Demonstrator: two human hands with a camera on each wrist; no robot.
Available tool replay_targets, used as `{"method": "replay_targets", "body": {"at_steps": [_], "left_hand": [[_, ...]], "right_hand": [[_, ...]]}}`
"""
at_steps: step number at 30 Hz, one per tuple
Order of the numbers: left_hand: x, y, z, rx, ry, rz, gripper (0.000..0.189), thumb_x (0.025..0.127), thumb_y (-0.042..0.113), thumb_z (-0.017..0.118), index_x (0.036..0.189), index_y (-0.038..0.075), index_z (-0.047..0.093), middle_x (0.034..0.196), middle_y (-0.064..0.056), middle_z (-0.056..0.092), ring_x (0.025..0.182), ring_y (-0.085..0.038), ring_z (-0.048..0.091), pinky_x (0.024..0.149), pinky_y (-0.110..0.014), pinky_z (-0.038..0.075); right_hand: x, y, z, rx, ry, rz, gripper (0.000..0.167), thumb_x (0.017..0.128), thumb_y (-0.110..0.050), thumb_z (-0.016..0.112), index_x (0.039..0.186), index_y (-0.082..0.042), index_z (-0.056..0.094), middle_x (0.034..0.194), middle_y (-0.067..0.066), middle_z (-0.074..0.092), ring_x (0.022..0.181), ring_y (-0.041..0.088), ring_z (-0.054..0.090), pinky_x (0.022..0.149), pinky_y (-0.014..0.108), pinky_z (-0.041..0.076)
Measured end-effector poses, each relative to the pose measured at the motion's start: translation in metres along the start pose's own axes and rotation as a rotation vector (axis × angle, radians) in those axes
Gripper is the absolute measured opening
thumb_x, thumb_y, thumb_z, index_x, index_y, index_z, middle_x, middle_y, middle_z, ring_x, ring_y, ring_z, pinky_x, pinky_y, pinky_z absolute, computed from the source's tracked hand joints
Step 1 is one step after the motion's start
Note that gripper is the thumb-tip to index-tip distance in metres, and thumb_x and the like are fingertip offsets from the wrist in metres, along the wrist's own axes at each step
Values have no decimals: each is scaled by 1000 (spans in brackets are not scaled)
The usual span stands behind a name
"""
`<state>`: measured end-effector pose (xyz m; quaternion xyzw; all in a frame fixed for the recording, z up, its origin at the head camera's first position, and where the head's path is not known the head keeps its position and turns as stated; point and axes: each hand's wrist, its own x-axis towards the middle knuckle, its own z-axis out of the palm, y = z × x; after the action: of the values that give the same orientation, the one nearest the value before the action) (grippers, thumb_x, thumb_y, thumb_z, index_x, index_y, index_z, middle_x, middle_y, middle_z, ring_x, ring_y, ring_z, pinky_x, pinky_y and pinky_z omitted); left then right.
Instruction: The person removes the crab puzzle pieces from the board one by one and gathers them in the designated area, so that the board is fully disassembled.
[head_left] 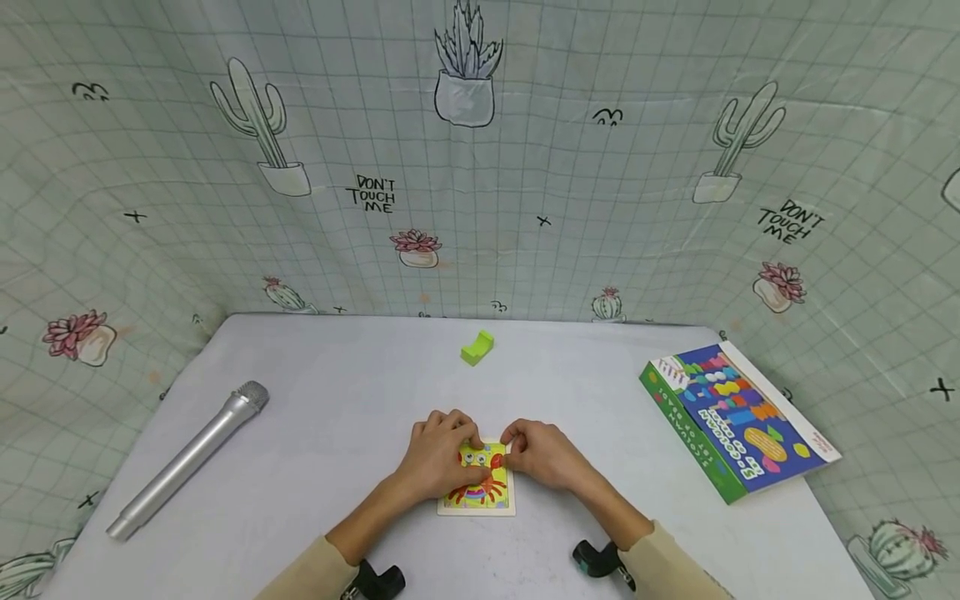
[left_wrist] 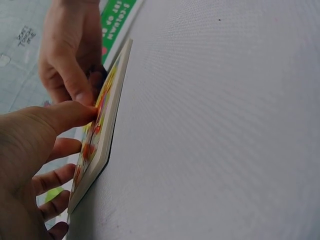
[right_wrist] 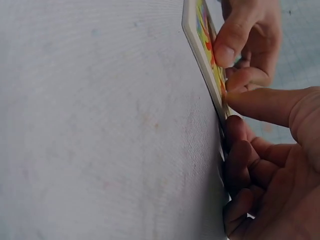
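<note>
A small square crab jigsaw puzzle [head_left: 480, 500] lies on the table in the head view, a bright picture inside a pale frame. Over its left side is my left hand [head_left: 442, 454]. The left thumb [left_wrist: 75, 114] presses on the picture, and the other fingers [left_wrist: 55, 179] reach to its edge, fairly straight and spread. At the upper right edge, my right hand [head_left: 551, 454] pinches the puzzle with its thumb [right_wrist: 260, 105] on the picture and its fingers curled at the side. Part of the crab is hidden under both hands.
A light green curved block [head_left: 477, 348] sits beyond the hands. On the left lies a silver microphone [head_left: 191, 458]. A blue and green toy box [head_left: 738, 421] rests at the right edge of the white table [head_left: 337, 358]. Behind hangs a cactus-print cloth [head_left: 495, 167].
</note>
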<state>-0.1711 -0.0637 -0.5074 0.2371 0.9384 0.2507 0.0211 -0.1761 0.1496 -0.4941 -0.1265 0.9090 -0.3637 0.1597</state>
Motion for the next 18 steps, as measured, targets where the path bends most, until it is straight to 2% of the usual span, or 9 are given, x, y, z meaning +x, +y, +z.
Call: {"method": "replay_targets", "body": {"at_steps": [4, 8, 15, 18], "left_hand": [[1, 0, 0, 6, -1, -1, 29, 80, 48, 80, 92, 25, 68, 116, 3, 59, 108, -25, 48, 90, -51, 36], [0, 1, 0, 6, 15, 15, 29, 79, 47, 81, 92, 25, 68, 115, 3, 59, 106, -26, 49, 88, -51, 36], [-2, 2, 0, -13, 22, 16, 24, 79, 45, 82, 77, 28, 64, 113, 3, 59, 105, -25, 49, 89, -52, 37], [-3, 2, 1, -10, 24, 26, 25, 80, 44, 81, 76, 28, 63, 112, 3, 60, 104, -24, 49, 88, -52, 37]], "right_hand": [[4, 0, -1, 22, -2, 35, 9, 88, -16, 70, 96, -11, 67, 75, -2, 60, 65, 13, 53, 61, 29, 42], [8, -1, -2, 24, 1, 46, 9, 87, -17, 71, 92, -11, 67, 76, -1, 61, 67, 14, 54, 62, 31, 42], [9, -1, -2, 9, 0, 46, 8, 85, -16, 72, 91, -12, 68, 75, -2, 61, 66, 14, 54, 62, 30, 41], [9, 0, -1, 16, 1, 46, 9, 85, -16, 73, 91, -11, 68, 74, -2, 60, 66, 14, 54, 61, 30, 41]]}}
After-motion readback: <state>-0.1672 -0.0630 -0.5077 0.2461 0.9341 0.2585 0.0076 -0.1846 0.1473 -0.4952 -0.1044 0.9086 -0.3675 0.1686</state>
